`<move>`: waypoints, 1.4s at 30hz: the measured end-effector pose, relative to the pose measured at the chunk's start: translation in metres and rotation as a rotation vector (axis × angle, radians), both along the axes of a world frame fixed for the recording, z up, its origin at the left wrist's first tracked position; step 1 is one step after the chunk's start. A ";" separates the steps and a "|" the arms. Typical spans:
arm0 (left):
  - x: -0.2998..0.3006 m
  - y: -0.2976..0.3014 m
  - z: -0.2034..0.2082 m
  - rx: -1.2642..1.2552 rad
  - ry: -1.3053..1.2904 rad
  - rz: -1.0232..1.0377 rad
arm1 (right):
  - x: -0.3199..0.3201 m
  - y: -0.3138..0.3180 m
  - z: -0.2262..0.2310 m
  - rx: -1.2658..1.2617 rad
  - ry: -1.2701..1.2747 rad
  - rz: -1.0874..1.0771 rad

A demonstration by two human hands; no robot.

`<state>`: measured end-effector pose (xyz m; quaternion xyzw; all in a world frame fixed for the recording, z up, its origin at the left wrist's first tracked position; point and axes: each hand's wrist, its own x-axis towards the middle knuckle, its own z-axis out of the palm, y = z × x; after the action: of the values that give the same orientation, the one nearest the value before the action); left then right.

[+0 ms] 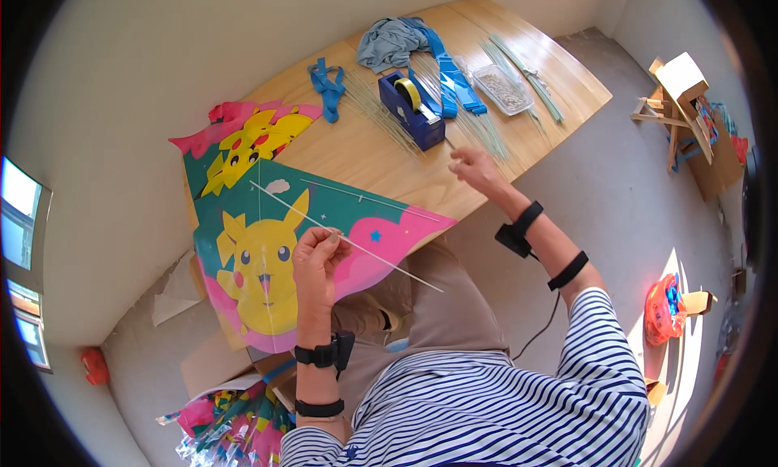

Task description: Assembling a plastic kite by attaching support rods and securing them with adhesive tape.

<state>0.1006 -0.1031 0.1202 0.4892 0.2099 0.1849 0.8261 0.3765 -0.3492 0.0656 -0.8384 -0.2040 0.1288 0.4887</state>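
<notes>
My left hand [314,268] pinches a thin white rod [389,260] near its middle. The rod slants across a kite sail [340,212] printed with a yellow cartoon animal on green and pink, which lies at the table's near left edge. Another thin rod [373,198] lies along the sail's upper right side. Raised just in front of the blue tape dispenser [421,125], my right hand [480,173] has its fingers drawn together; whatever they hold is too small to make out. A yellow tape roll [408,92] sits in the dispenser.
More printed sails [267,134] lie at the table's left. Thin rods [527,78], a clear tub [502,90] of small pieces, blue straps [328,86] and a grey cloth [389,45] are farther back. Packed kites [235,426] stand below left; a red bag [664,309] is on the right floor.
</notes>
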 end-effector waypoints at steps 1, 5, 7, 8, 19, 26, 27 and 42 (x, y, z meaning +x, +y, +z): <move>-0.007 0.000 0.003 -0.002 0.007 0.015 | 0.035 0.020 0.003 0.020 -0.081 -0.087; -0.029 -0.001 0.015 0.017 0.051 0.072 | 0.112 0.077 0.015 -0.128 -0.173 -0.226; -0.035 0.002 0.014 0.029 0.064 0.076 | 0.127 0.093 0.012 -0.252 0.002 -0.214; -0.039 0.003 0.014 0.038 0.075 0.089 | 0.117 0.103 0.019 -0.240 -0.017 -0.284; -0.009 -0.023 0.024 0.036 0.069 -0.016 | 0.098 0.059 0.037 0.245 0.161 -0.156; 0.047 -0.072 0.011 0.017 0.084 -0.291 | -0.106 -0.136 0.047 0.399 0.440 -0.174; 0.060 -0.082 0.005 -0.015 0.104 -0.345 | -0.139 -0.166 0.053 0.393 0.457 -0.217; 0.166 -0.148 -0.052 -0.014 0.330 -0.551 | -0.208 -0.216 0.028 0.537 0.543 -0.319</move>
<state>0.2664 -0.2509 0.0682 0.5454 0.2017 -0.1292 0.8032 0.1686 -0.5653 0.0933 -0.6378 0.0383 0.2100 0.7400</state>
